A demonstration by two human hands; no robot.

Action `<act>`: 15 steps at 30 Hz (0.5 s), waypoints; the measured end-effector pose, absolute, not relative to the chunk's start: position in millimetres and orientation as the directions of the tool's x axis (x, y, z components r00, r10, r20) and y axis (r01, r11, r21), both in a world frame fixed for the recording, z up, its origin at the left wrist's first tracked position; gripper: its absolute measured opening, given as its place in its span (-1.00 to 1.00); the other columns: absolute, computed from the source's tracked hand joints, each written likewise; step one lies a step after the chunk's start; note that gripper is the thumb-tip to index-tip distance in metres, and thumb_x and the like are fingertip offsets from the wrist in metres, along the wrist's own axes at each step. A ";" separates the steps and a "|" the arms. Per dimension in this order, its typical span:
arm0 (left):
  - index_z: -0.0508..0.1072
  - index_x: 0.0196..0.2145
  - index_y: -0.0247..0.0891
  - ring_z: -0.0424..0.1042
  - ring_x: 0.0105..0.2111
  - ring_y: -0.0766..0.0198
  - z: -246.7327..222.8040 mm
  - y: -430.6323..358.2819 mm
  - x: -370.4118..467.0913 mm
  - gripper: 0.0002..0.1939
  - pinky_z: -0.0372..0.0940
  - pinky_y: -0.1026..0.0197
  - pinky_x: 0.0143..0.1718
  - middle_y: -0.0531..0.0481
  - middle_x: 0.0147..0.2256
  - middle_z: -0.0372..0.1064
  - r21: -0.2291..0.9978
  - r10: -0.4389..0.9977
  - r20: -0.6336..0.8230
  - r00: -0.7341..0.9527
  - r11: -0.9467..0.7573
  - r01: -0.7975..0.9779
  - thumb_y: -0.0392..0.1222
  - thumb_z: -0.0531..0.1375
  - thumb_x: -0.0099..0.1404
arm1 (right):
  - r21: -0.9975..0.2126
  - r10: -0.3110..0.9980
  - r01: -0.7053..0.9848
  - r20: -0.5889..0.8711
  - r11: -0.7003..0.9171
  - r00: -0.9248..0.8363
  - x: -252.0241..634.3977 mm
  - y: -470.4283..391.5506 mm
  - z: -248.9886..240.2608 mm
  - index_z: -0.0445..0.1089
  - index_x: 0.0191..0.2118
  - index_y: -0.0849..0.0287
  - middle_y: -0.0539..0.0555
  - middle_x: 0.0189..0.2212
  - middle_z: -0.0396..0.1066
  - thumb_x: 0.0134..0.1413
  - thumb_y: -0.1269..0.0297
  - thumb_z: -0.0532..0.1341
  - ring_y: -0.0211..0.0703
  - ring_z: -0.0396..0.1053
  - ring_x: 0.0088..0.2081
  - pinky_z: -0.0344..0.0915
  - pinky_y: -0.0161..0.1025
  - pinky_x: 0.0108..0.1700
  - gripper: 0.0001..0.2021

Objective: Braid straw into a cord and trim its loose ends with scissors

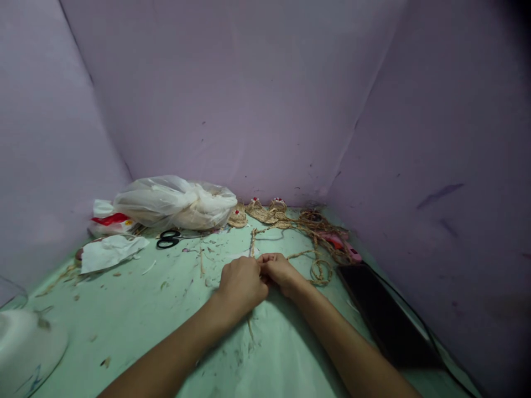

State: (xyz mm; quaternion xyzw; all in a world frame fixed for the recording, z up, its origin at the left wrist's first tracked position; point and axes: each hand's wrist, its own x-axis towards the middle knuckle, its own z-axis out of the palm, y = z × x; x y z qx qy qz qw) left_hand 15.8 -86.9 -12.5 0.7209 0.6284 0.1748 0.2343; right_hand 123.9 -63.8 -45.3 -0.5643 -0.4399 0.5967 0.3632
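Note:
My left hand (243, 281) is closed in a fist, knuckles up, over the middle of the green surface. Pressed against it, my right hand (279, 269) pinches with thumb and forefinger. Both grip a thin braided straw cord (253, 240), whose upper part runs away from me above the fingers. A loose straw end (250, 327) sticks out below my left hand. The stretch between the fingers is hidden. More braided cord (320, 271) lies in loops to the right of my right hand and joins a tangled pile (317, 224) at the back.
Small woven straw pieces (259, 212) with red beads lie by the back wall. Left of them are a knotted plastic bag (176, 202), black-handled scissors (168, 239) and white paper (110, 253). A dark flat slab (385, 315) with a cable lies right; a white bowl (29, 345) stands front left.

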 end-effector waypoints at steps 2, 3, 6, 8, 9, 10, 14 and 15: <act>0.44 -0.57 -0.28 0.35 -0.32 0.07 -13.9 -87.1 15.9 -0.91 0.14 0.23 -0.35 -0.13 -0.54 0.34 0.554 0.985 -0.044 0.167 -0.115 0.824 -0.30 0.19 -0.16 | -0.938 0.932 0.074 -0.346 -0.340 -0.106 124.8 -62.8 -47.2 0.25 -0.70 0.24 -0.14 -0.86 0.15 -0.41 0.51 0.08 -0.45 0.03 -0.79 -0.04 -0.45 -0.72 -0.93; 0.43 -0.58 -0.28 0.35 -0.33 0.07 -13.9 -86.4 15.3 -0.92 0.14 0.23 -0.36 -0.13 -0.55 0.33 0.551 0.984 -0.047 0.172 -0.118 0.826 -0.31 0.20 -0.17 | -0.938 0.933 0.080 -0.344 -0.337 -0.107 125.3 -62.5 -47.6 0.26 -0.70 0.24 -0.14 -0.86 0.15 -0.41 0.51 0.09 -0.45 0.02 -0.79 -0.04 -0.45 -0.72 -0.93; 0.41 -0.63 -0.28 0.35 -0.37 0.07 -11.8 -82.2 12.0 -0.96 0.11 0.23 -0.40 -0.10 -0.60 0.29 0.539 0.984 -0.057 0.172 -0.114 0.835 -0.29 0.19 -0.18 | -0.939 0.935 0.096 -0.339 -0.330 -0.102 126.4 -62.4 -46.9 0.26 -0.70 0.24 -0.13 -0.85 0.18 -0.41 0.50 0.10 -0.44 0.05 -0.79 -0.01 -0.44 -0.72 -0.94; 0.40 -0.65 -0.28 0.34 -0.43 0.11 -10.1 -79.1 10.1 -0.96 0.09 0.24 -0.44 -0.06 -0.65 0.25 0.539 0.983 -0.072 0.167 -0.102 0.836 -0.27 0.17 -0.16 | -0.939 0.935 0.102 -0.339 -0.329 -0.104 126.8 -62.8 -45.3 0.27 -0.69 0.24 -0.13 -0.85 0.18 -0.40 0.49 0.11 -0.44 0.05 -0.79 -0.01 -0.44 -0.72 -0.94; 0.40 -0.66 -0.28 0.33 -0.46 0.14 -9.7 -77.9 9.7 -0.95 0.07 0.25 -0.47 -0.03 -0.68 0.22 0.543 0.983 -0.085 0.165 -0.093 0.834 -0.26 0.16 -0.15 | -0.938 0.934 0.103 -0.342 -0.331 -0.106 126.9 -63.1 -44.5 0.28 -0.68 0.24 -0.14 -0.86 0.17 -0.40 0.49 0.11 -0.43 0.04 -0.79 -0.02 -0.44 -0.73 -0.95; 0.40 -0.67 -0.29 0.32 -0.50 0.16 -9.8 -77.1 9.9 -0.93 0.06 0.26 -0.49 -0.01 -0.70 0.19 0.551 0.982 -0.100 0.163 -0.081 0.831 -0.25 0.15 -0.14 | -0.937 0.933 0.103 -0.345 -0.334 -0.107 127.0 -63.3 -43.7 0.29 -0.66 0.24 -0.14 -0.86 0.16 -0.39 0.48 0.12 -0.43 0.04 -0.79 -0.03 -0.44 -0.73 -0.96; 0.39 -0.69 -0.29 0.28 -0.53 0.21 -13.2 -78.5 13.5 -0.93 0.00 0.28 -0.54 0.03 -0.72 0.14 0.597 0.979 -0.123 0.162 -0.057 0.800 -0.27 0.15 -0.14 | -0.932 0.928 0.094 -0.359 -0.351 -0.098 126.7 -63.7 -43.1 0.30 -0.65 0.24 -0.15 -0.86 0.14 -0.38 0.48 0.09 -0.43 0.03 -0.79 -0.07 -0.44 -0.74 -0.93; 0.38 -0.70 -0.29 0.28 -0.51 0.21 -14.0 -78.6 13.8 -0.95 -0.01 0.29 -0.54 0.03 -0.72 0.14 0.613 0.979 -0.123 0.166 -0.057 0.788 -0.29 0.16 -0.16 | -0.931 0.927 0.093 -0.361 -0.353 -0.097 126.6 -63.6 -43.4 0.29 -0.66 0.24 -0.15 -0.87 0.13 -0.39 0.50 0.08 -0.43 0.01 -0.79 -0.09 -0.44 -0.74 -0.92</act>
